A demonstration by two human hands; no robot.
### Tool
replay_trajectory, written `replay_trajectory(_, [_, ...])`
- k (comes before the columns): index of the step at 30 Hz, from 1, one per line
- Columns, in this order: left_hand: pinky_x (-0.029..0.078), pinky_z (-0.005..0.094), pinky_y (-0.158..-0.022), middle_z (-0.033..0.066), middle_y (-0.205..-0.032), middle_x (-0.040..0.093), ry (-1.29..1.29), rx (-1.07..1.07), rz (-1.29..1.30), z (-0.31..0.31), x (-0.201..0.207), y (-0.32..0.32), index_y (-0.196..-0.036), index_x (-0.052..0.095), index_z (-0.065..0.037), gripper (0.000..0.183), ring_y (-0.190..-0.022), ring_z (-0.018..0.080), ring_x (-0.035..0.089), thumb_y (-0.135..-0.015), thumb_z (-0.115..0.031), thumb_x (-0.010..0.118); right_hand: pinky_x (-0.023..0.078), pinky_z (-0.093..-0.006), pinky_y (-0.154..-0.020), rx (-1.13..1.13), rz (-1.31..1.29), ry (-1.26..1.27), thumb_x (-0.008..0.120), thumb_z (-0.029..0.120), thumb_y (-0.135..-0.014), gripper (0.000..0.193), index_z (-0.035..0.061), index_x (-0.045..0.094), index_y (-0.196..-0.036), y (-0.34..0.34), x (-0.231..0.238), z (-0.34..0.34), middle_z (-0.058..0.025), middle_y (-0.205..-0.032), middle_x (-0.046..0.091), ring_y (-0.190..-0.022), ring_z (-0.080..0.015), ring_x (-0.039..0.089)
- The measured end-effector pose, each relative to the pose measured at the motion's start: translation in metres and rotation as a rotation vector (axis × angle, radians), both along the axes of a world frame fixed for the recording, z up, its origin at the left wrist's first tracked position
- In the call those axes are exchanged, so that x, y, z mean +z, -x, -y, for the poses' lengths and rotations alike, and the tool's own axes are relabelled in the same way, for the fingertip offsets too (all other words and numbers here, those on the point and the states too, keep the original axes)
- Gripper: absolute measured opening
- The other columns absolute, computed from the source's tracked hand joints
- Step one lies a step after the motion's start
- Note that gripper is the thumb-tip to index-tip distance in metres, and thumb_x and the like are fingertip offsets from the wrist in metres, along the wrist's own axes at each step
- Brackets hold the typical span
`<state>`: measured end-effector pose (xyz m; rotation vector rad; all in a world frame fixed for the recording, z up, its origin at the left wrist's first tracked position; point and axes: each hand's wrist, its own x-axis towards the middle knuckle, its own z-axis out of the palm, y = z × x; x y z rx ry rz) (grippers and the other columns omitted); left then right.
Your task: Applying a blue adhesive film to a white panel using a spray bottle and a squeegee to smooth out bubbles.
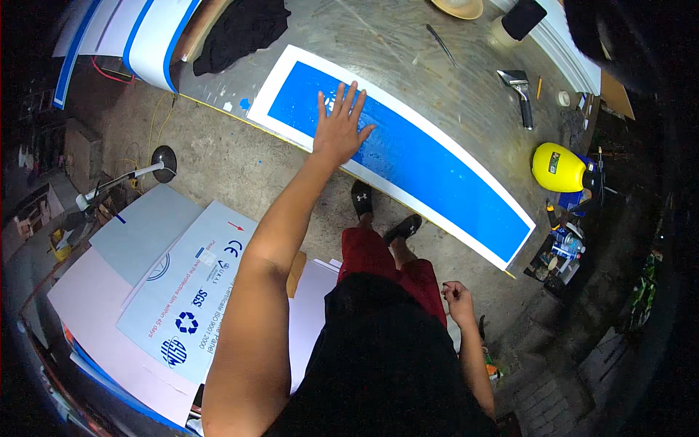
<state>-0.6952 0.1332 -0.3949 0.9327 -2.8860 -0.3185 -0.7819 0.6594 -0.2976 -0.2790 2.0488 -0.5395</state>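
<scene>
A long white panel (280, 76) with one curved edge lies along the near side of the metal-topped table (408, 80). Its middle is covered by a glossy blue sheet (429, 164) with wet-looking droplets and pale marks. My left hand (338, 127) rests flat on the blue sheet toward its left end, fingers spread and holding no tool. Down beside my right thigh hangs my right hand (459, 302), away from the table. Its fingers are curled together, and whatever may be in them is too small to make out.
On the table are a black-handled squeegee (520, 98), a pencil (539, 88), a thin dark tool (441, 45) and a black cloth (244, 33). A yellow spray bottle (558, 167) stands at the right. Large sheets (182, 284) lie low at my left, near a standing fan (164, 164).
</scene>
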Motion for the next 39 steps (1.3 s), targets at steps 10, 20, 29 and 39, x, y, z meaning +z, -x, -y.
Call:
replay_trajectory(10, [0.002, 0.0653, -0.118, 0.0156, -0.166, 0.013, 0.040, 0.288, 0.075, 0.053, -0.004, -0.068, -0.156, 0.023, -0.001, 0.082, -0.153, 0.0343, 0.009, -0.099, -0.055, 0.045, 0.051, -0.0271, -0.078, -0.010, 0.022, -0.012, 0.056, 0.002, -0.095, 0.016, -0.0037, 0.063, -0.109, 0.000, -0.006, -0.011, -0.0045, -0.088, 0.067, -0.083, -0.0117, 0.062])
replay_trajectory(20, [-0.001, 0.0661, -0.117, 0.0192, -0.165, 0.013, 0.078, 0.380, 0.081, 0.063, -0.010, -0.038, -0.156, 0.021, 0.000, 0.081, -0.153, 0.0361, 0.007, -0.101, -0.056, 0.039, 0.051, -0.0264, -0.078, -0.016, 0.031, -0.065, 0.060, 0.003, -0.095, 0.013, -0.0021, 0.064, -0.106, -0.001, 0.005, 0.008, -0.0033, -0.088, 0.067, -0.082, -0.0103, 0.061])
replay_trajectory(29, [-0.002, 0.0666, -0.117, 0.0198, -0.164, 0.017, 0.020, 0.185, 0.003, -0.033, -0.004, 0.024, -0.155, 0.027, 0.000, 0.081, -0.153, 0.0367, 0.009, -0.098, -0.053, 0.050, 0.052, -0.0320, -0.078, -0.080, -0.020, -0.031, 0.065, 0.010, -0.094, 0.016, -0.0014, 0.068, -0.104, -0.017, -0.008, -0.030, -0.0146, -0.090, 0.072, -0.083, -0.0203, 0.068])
replay_trajectory(39, [0.000, 0.0650, -0.118, 0.0155, -0.167, 0.009, -0.088, -0.058, 0.094, -0.148, 0.009, 0.085, -0.158, 0.020, -0.003, 0.082, -0.154, 0.0339, 0.003, -0.099, -0.056, 0.044, 0.053, -0.0293, -0.080, -0.079, -0.031, -0.007, 0.063, 0.013, -0.097, 0.019, -0.0027, 0.067, -0.108, -0.016, -0.008, -0.060, -0.0110, -0.094, 0.072, -0.087, -0.0148, 0.067])
